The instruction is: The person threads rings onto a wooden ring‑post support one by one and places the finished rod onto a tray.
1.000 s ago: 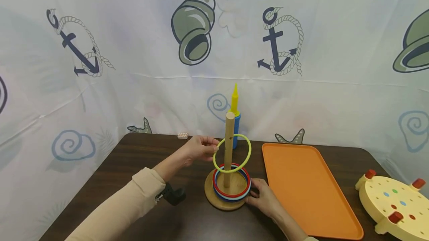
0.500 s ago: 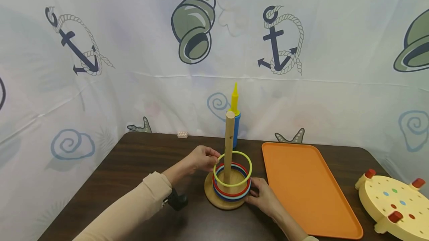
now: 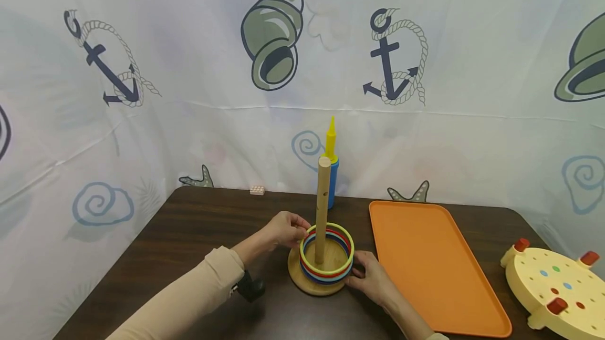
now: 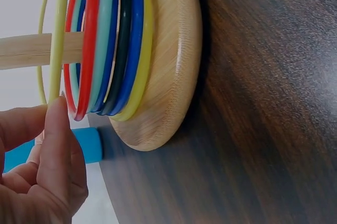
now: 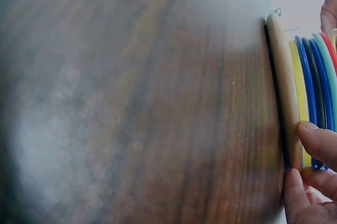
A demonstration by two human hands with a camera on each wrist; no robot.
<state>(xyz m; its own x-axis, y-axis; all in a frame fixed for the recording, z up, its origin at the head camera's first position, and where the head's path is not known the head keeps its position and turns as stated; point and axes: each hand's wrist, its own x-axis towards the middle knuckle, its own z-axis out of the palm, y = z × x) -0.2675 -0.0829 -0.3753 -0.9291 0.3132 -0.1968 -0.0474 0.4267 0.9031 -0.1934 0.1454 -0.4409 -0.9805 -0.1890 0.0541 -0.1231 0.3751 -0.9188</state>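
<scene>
A wooden peg (image 3: 322,203) stands upright on a round wooden base (image 3: 295,271) on the dark table. Around its foot lies a stack of coloured rings, with a red ring (image 4: 91,45) uppermost and a yellow ring (image 4: 142,71) at the bottom against the base. My left hand (image 3: 283,228) pinches a lighter yellow ring (image 4: 57,39) between thumb and fingertips. That ring encircles the peg, slightly above the red one in the left wrist view. With thumb and fingers, my right hand (image 3: 373,277) grips the rim of the base from the right.
An orange tray (image 3: 435,266) lies to the right, close to my right hand. Beyond it is a cream round board with red pegs (image 3: 557,287). Behind the peg stands a blue and yellow pump (image 3: 333,177). A small pale block (image 3: 257,191) sits at the far edge.
My left hand has lowered the light yellow ring down along the peg, from well above the stack to just over the red ring. My right hand has stayed on the base.
</scene>
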